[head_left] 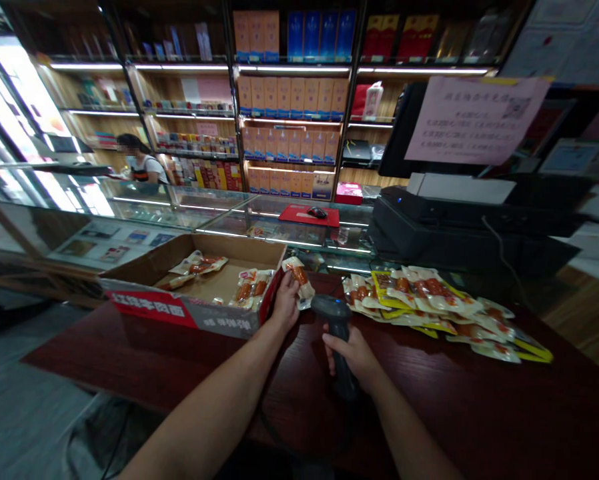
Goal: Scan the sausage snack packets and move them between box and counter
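My left hand (pixel 286 301) is closed on a clear vacuum pack of sausage (pixel 298 277), held upright beside the right wall of a cardboard box (pixel 149 312). Wrapped around the handle of a dark barcode scanner (pixel 332 310) is my right hand (pixel 352 350). The scanner's head is close to the held pack, with a small blue light on top. Inside the box lie a few more sausage packs (pixel 252 288). To the right of the scanner, several similar packs (pixel 424 290), some with yellow edges, are piled on the dark red table (pixel 179 373).
A black printer and monitor stand (pixel 424 220) at the back right, with a pink paper notice (pixel 474 120) above. Behind the table runs a glass counter (pixel 219 212) with a mouse (pixel 317 212) on a red pad. Another person (pixel 147 167) is behind the counter, far left.
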Demonstrator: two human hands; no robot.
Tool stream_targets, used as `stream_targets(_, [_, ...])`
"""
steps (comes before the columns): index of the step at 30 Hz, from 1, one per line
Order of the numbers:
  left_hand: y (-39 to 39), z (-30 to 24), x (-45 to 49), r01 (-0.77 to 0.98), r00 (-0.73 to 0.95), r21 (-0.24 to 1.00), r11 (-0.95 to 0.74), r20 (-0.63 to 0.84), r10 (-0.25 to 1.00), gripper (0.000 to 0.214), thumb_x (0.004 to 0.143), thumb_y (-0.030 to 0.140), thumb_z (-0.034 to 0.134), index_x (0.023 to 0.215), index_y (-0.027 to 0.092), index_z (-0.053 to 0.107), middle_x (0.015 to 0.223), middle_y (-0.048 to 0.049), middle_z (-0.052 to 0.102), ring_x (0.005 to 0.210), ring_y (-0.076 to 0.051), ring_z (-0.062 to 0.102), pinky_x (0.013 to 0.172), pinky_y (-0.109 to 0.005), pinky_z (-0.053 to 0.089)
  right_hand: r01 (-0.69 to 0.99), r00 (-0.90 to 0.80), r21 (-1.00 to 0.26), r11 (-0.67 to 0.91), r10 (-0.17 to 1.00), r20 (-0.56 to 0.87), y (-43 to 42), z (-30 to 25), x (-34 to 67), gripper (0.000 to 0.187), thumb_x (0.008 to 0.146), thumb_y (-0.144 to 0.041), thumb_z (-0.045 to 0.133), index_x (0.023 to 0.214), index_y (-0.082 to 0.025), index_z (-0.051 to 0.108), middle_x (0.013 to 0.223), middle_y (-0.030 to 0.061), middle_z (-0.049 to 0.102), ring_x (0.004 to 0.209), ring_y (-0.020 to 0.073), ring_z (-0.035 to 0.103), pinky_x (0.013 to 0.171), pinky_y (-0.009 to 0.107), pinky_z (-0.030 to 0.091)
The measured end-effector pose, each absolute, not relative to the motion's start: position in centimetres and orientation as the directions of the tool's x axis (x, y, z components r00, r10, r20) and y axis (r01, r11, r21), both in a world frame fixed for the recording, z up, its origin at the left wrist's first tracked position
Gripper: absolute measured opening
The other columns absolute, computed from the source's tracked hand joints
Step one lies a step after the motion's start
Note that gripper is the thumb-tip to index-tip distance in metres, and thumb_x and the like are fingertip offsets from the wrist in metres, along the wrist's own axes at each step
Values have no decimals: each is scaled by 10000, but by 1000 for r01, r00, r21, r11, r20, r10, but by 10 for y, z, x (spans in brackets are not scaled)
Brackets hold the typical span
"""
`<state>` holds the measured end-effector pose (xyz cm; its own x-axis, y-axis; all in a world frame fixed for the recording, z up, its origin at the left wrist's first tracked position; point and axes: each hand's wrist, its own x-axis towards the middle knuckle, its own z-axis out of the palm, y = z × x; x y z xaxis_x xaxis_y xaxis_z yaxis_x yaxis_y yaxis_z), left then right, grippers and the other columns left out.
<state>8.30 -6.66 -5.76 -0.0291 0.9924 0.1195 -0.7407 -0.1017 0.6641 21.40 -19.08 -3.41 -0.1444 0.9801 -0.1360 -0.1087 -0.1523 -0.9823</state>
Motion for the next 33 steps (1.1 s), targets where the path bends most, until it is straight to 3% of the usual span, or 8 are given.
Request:
stream_targets(5, [-62,-58,84,-666,-107,729,-161,121,987,469,666,208,659,1125,226,564,1171,-42,590,944,-152,593,788,-252,464,-62,-186,-983,-175,969,-161,-192,-34,214,398,622,-433,681,858,-191,471,461,-75,544,326,120,497,318,225,416])
stream_targets(12, [-61,-61,81,-557,-129,826,-85,16,992,561,689,280,633,1234,246,505,1101,-39,621,760,-118,597,616,-209,453,-63,-182,-981,-182,969,-168,-193,-33,213,366,629,-417,669,839,-192,469,437,-78,532,309,111,473,306,220,407])
stream_targets(20, [-57,-64,83,-590,-116,793,-151,102,988,482,667,274,636,1141,241,554,1111,-44,619,923,-164,602,769,-281,460,-75,-138,-985,-157,980,-146,-190,-35,215,408,619,-428,683,873,-188,474,453,-80,544,319,118,496,317,230,428])
stream_targets(24, [-56,-66,82,-602,-132,776,-187,135,982,447,637,299,667,1058,192,561,984,-53,646,852,-157,613,767,-283,454,-111,-125,-983,-148,983,-134,-190,-33,215,414,630,-421,687,897,-182,478,464,-79,550,324,113,496,319,227,432])
stream_targets(28, [-62,-63,84,-625,-146,773,-110,23,989,370,595,300,698,898,146,551,739,-10,627,626,-115,590,658,-257,455,-174,-81,-975,-139,989,-126,-193,-21,220,423,641,-404,692,928,-174,484,478,-73,560,341,107,505,336,225,446])
stream_targets(33, [-74,-41,107,-575,94,814,83,-35,995,359,537,191,727,854,124,573,672,-24,626,553,-125,576,564,-250,450,-204,-27,-977,-57,998,-53,-201,6,241,422,634,-401,704,929,-172,509,492,-72,553,352,102,500,348,228,450])
